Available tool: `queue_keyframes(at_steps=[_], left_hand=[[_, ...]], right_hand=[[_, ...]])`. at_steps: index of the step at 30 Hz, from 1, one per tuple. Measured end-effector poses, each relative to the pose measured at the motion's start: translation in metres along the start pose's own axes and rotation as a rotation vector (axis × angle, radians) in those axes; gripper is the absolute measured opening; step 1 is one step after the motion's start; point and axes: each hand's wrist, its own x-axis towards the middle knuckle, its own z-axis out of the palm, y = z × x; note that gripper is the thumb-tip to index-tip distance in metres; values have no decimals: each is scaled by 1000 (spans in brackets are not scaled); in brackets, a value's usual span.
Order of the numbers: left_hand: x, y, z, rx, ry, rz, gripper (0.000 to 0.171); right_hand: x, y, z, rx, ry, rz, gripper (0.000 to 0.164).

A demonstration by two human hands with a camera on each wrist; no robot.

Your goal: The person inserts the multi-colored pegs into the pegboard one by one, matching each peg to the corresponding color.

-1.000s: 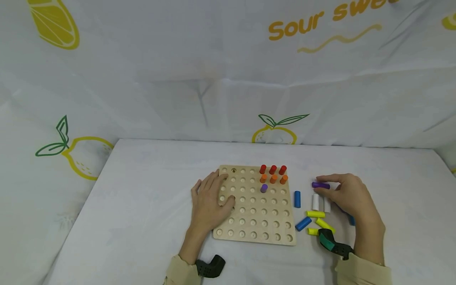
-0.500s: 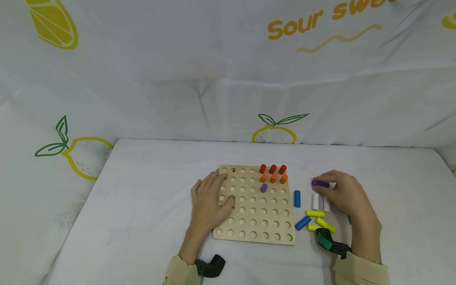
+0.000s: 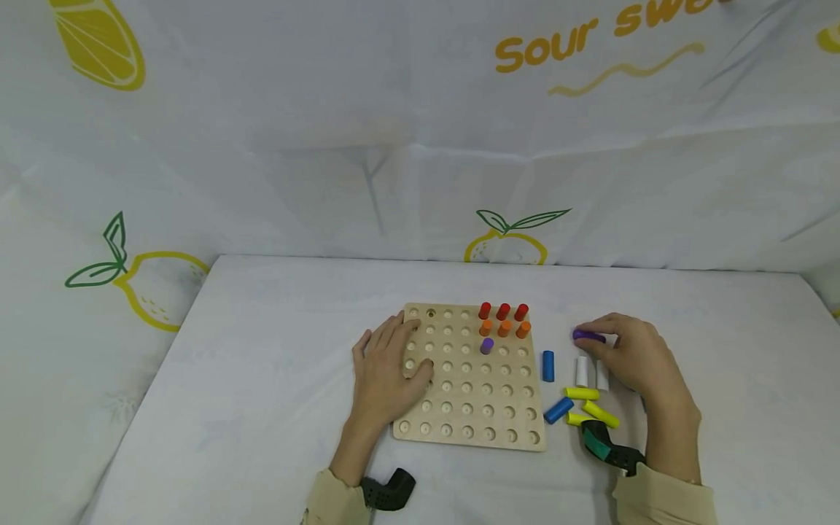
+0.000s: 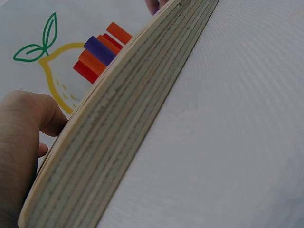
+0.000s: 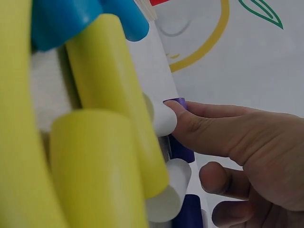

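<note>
A square wooden pegboard [image 3: 477,399] lies on the table. My left hand [image 3: 387,372] rests on its left side, fingers spread and thumb over the holes; the left wrist view shows the board's thick layered edge [image 4: 109,114] beside this hand [image 4: 21,137]. Red pegs [image 3: 503,311], orange pegs [image 3: 504,329] and one purple peg [image 3: 486,345] stand in the board's far right part. To the right of the board, my right hand [image 3: 639,357] pinches another purple peg [image 3: 588,336] between thumb and forefinger. In the right wrist view, this peg [image 5: 183,151] is partly behind the thumb.
Loose blue pegs [image 3: 547,366], white pegs [image 3: 582,372] and yellow pegs [image 3: 581,394] lie between the board and my right forearm. Another purple peg [image 5: 191,211] shows below the right fingers in the wrist view. Behind the table hangs a lemon-print cloth [image 3: 315,197].
My right hand has shifted slightly left and toward the back with the purple peg, whose near end has turned a little. The left hand and board have stayed put.
</note>
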Motion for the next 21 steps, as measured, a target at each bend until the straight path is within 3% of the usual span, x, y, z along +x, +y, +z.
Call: queue_keyframes(at_steps=[8,21], left_hand=[[0,-1,0,-7,-9,-11,61],[0,2,0,-9,1,-4,62]], right_hand=[[-1,-3,-2,14,-8,38,36],[-2,-8,-2,18,7,-35,36]])
